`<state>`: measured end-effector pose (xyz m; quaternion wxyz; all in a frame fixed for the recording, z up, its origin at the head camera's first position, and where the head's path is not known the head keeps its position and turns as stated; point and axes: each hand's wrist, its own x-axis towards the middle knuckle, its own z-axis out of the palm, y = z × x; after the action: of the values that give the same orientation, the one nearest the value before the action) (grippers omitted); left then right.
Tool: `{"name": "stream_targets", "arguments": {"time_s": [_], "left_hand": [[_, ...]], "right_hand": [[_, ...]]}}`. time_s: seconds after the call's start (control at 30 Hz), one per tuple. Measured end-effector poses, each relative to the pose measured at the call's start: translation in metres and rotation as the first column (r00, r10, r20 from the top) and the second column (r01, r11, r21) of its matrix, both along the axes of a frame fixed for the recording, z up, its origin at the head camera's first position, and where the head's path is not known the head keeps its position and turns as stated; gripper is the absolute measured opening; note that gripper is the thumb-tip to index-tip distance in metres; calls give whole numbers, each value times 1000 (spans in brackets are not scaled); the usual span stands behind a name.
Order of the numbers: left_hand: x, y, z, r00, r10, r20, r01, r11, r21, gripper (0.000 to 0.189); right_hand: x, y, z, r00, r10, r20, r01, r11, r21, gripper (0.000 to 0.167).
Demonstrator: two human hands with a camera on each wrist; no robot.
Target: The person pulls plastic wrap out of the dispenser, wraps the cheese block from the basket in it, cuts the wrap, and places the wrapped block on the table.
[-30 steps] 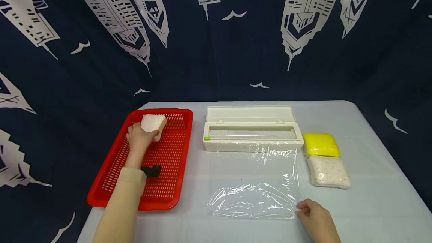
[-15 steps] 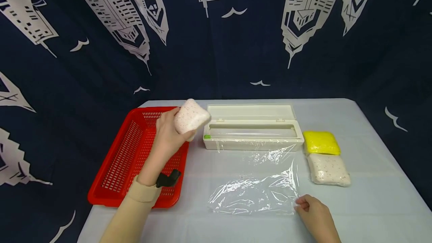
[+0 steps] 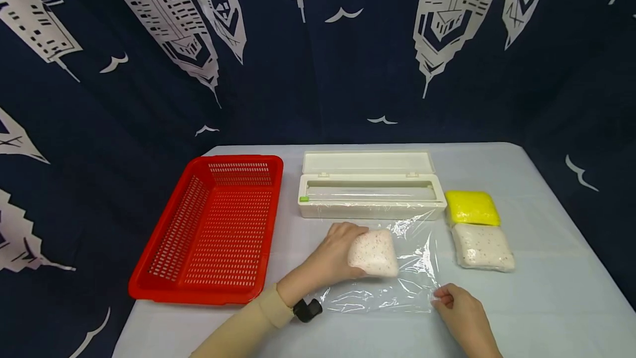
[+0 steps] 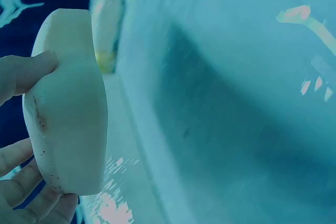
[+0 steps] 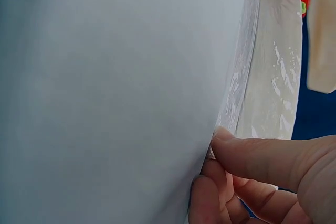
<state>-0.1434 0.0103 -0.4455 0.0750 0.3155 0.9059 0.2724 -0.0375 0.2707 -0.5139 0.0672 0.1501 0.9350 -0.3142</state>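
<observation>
In the head view, my left hand [image 3: 335,256] grips a speckled white block [image 3: 375,253], shaped like a thick slice of bread, over the sheet of clear plastic wrap [image 3: 414,291]. Whether the block touches the wrap cannot be told. The left wrist view shows the thumb [image 4: 39,69] on one side of the block [image 4: 68,108] and the other fingers along its lower edge. My right hand [image 3: 464,314] pinches the wrap's near right corner; thumb and forefinger meet on the film [image 5: 236,87] in the right wrist view.
Behind the sheet stands the cream wrap dispenser [image 3: 372,211], lid [image 3: 367,163] raised, with a green tab [image 3: 304,199]. A red basket [image 3: 270,225] is at the left. Two packets lie at the right, one yellow [image 3: 472,209], one speckled white [image 3: 482,247]. A dark patterned cloth [image 3: 318,82] hangs behind the table.
My left hand has lifted the speckled block from the red basket and carried it right, over the plastic wrap. The right hand keeps its pinch on the corner.
</observation>
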Motion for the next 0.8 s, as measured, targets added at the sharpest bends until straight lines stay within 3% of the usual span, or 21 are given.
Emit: {"name": "stream_targets", "arguments": {"time_s": [0.13,0.27,0.6,0.8], "left_hand": [[8,10,-21,998,-60,-20,59,997,-46,78],[9,12,-33,997,-69,-40,66,996,-65,76],[5,6,-53,999,-47,23,49,996,-73,79],[4,2,-55,998,-38,59,42,997,-72,91]], "right_hand": [[0,0,-1,1000,0,8,0,1000,-3,9],[0,1,-2,1000,1,1,-1,1000,-4,9],[-2,0,-2,1000,10,-6,-10,1000,-7,10],[-2,1,-3,1000,7,4,-7,1000,2,11]]}}
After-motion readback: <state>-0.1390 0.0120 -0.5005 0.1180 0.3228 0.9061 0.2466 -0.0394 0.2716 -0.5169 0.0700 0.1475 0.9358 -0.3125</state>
